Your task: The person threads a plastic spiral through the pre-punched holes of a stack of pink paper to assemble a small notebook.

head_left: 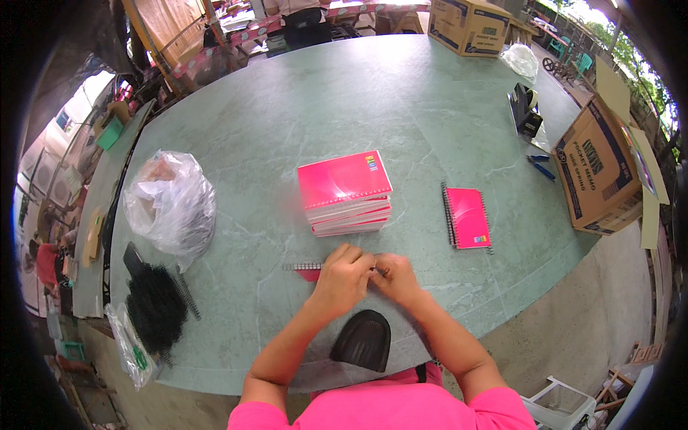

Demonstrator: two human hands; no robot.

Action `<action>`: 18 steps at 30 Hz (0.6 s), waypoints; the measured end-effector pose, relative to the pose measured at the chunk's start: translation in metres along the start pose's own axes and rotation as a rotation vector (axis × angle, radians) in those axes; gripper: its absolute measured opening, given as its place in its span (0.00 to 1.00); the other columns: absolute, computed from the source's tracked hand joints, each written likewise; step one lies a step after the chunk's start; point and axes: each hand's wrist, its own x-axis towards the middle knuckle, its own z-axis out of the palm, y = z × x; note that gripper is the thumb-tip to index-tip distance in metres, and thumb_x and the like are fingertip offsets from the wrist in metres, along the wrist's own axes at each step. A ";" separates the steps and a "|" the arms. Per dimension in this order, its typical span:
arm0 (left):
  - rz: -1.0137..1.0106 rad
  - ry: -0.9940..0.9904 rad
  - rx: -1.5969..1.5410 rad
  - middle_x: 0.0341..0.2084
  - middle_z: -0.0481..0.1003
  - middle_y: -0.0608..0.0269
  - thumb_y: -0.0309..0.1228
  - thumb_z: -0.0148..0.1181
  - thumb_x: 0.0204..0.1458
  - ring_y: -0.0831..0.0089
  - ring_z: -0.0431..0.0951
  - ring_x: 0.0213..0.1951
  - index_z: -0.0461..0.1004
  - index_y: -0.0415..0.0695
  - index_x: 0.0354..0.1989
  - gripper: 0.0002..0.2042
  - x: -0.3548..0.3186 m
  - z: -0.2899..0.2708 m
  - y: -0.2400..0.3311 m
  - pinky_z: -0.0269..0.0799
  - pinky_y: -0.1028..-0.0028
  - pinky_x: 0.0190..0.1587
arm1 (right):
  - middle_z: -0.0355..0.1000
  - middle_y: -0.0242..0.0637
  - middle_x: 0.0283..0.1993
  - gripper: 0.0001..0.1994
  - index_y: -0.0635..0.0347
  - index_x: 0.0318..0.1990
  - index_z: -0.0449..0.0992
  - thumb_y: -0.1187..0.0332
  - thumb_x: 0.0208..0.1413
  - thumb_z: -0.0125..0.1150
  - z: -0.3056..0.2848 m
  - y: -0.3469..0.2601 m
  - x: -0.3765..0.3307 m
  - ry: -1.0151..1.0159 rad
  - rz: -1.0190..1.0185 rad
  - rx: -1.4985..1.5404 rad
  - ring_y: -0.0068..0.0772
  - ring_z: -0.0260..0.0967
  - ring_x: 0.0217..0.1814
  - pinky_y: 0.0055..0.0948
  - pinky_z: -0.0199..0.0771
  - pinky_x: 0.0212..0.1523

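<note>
At the table's near middle, my left hand (342, 278) is closed on a small pink notebook (309, 274), covering most of it. A dark spiral coil (289, 267) runs along the notebook's far edge and sticks out past its left end. Close against the left fingers, my right hand (396, 279) pinches at the coil's right end; the fingertips largely hide it. Just beyond both hands stands a stack of pink notebooks (344, 180). To the right lies a pink notebook (468, 218) with dark coils along both long sides.
A dark rounded, ridged object (364, 341) lies near me. On the left are a clear plastic bag (172, 204) and a pile of black coils (154, 304). Blue-handled pliers (542, 167), a tape dispenser (527, 111) and an open carton (598, 168) are on the right; another carton (469, 27) stands far back.
</note>
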 end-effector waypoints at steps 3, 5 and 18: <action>-0.026 -0.025 0.109 0.29 0.72 0.57 0.24 0.60 0.38 0.60 0.70 0.36 0.72 0.42 0.27 0.06 -0.002 0.001 0.003 0.65 0.68 0.34 | 0.69 0.46 0.27 0.07 0.60 0.30 0.72 0.69 0.42 0.59 0.001 0.001 -0.002 -0.014 -0.034 -0.027 0.48 0.67 0.33 0.39 0.66 0.31; -0.045 -0.018 0.159 0.29 0.71 0.58 0.26 0.60 0.39 0.60 0.70 0.37 0.71 0.42 0.27 0.07 -0.001 -0.001 0.005 0.65 0.67 0.34 | 0.69 0.44 0.27 0.08 0.60 0.30 0.72 0.68 0.42 0.59 0.002 0.006 -0.001 -0.007 -0.077 -0.022 0.47 0.67 0.33 0.39 0.67 0.31; 0.026 -0.136 -0.282 0.28 0.74 0.55 0.37 0.59 0.46 0.58 0.73 0.34 0.73 0.41 0.37 0.14 -0.012 0.030 -0.003 0.67 0.65 0.40 | 0.68 0.47 0.44 0.28 0.69 0.53 0.59 0.57 0.52 0.58 -0.017 0.022 -0.034 0.263 0.452 0.399 0.32 0.66 0.46 0.29 0.65 0.47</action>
